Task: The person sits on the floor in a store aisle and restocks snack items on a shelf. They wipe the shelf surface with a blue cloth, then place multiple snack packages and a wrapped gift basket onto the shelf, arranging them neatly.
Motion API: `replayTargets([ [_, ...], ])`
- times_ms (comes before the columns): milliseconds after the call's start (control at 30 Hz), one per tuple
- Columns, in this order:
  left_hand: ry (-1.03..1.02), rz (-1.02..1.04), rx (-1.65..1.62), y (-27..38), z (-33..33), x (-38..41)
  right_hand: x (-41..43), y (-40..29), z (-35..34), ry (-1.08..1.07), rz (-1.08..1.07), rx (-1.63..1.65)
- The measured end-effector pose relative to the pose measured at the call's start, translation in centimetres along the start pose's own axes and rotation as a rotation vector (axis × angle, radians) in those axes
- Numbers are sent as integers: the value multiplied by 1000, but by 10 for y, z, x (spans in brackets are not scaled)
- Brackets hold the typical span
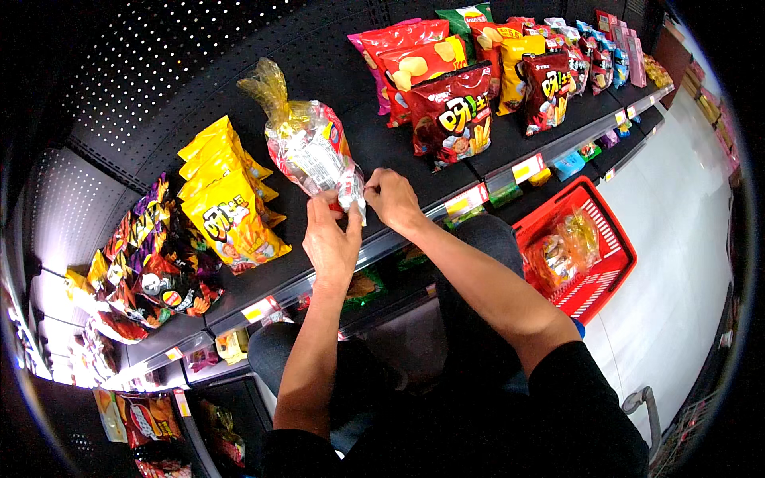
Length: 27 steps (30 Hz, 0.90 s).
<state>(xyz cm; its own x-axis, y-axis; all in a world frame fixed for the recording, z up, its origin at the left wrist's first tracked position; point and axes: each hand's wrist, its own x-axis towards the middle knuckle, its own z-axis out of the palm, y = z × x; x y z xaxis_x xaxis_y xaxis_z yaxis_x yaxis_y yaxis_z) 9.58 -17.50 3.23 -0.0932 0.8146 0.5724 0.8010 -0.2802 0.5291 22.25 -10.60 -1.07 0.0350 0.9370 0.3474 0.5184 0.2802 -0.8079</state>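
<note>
A clear plastic bag of snack packets (314,149) rests on the black shelf (364,143), its gathered golden top pointing away from me. My left hand (331,230) pinches the near lower edge of this bag between thumb and fingers. At the bag's near right corner, my right hand (391,197) has its fingers curled against the plastic; the fingertips are partly hidden. Yellow snack bags (233,221) stand in a row to the left. To the right stands a dark red snack bag (454,116), with red chip bags (418,60) behind it.
A red shopping basket (627,269) holding bagged packets (562,251) is on the pale floor at right. Dark snack bags (173,287) crowd the shelf's left end. More packs (544,89) line its right part. Price labels (466,200) run along the shelf edge, above lower shelves. A perforated panel stands behind.
</note>
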Motion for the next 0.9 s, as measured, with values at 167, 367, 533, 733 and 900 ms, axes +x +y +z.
replayTargets([
  [167,-25,5,45,2,3,0,-2,4,0,16,-32,22],
  [367,17,81,69,-10,6,0,-6,0,-3,6,-18,-12],
  [533,27,68,56,-11,7,2,-11,-7,-7,-2,-57,-51],
  [733,70,112,79,-16,14,7,-9,-11,-6,15,-70,-64],
  [900,87,14,29,-11,8,10,-7,-8,-6,41,-100,-40],
])
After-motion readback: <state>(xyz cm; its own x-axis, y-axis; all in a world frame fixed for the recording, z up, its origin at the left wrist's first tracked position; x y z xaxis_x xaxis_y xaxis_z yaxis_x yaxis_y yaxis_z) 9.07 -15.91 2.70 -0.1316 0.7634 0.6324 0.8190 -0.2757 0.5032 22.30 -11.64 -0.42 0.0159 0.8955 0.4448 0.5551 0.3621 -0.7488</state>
